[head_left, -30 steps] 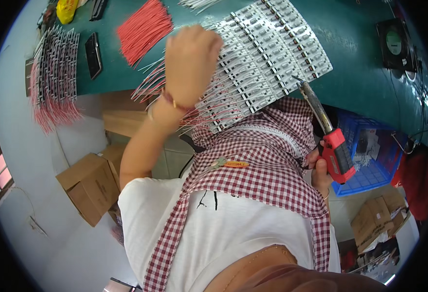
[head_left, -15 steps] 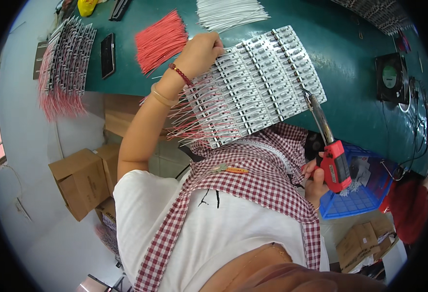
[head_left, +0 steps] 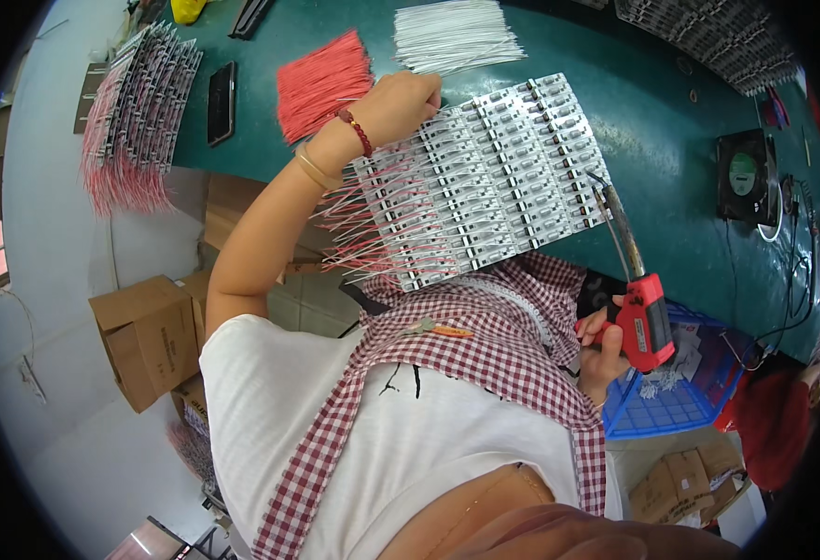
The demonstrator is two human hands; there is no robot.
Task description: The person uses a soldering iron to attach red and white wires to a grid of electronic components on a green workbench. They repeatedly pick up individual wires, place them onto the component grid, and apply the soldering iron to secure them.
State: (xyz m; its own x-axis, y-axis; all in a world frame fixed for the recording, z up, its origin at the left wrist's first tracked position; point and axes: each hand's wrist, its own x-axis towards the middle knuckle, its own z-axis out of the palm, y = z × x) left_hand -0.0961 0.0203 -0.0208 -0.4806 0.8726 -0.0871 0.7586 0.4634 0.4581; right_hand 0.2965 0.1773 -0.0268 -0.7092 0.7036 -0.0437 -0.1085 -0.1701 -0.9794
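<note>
A panel of white circuit boards lies tilted across the table's near edge, over my lap. Rows of small parts cover it, and red and white wires hang from its left side. My left hand is at the panel's upper left edge, its fingers curled together; whatever they pinch is hidden. In my right hand is a red and black soldering gun, gripped by its handle. Its metal tip points up to the panel's right edge; whether it touches cannot be told.
On the green table lie bundles of red wires and white wires. A phone and a stack of wired panels are at left. A black round-faced device stands at right, above a blue basket.
The view has shifted slightly. The panel sits a little nearer to me, and the soldering gun's tip is closer to its right edge. Both hands keep about the same pose.
</note>
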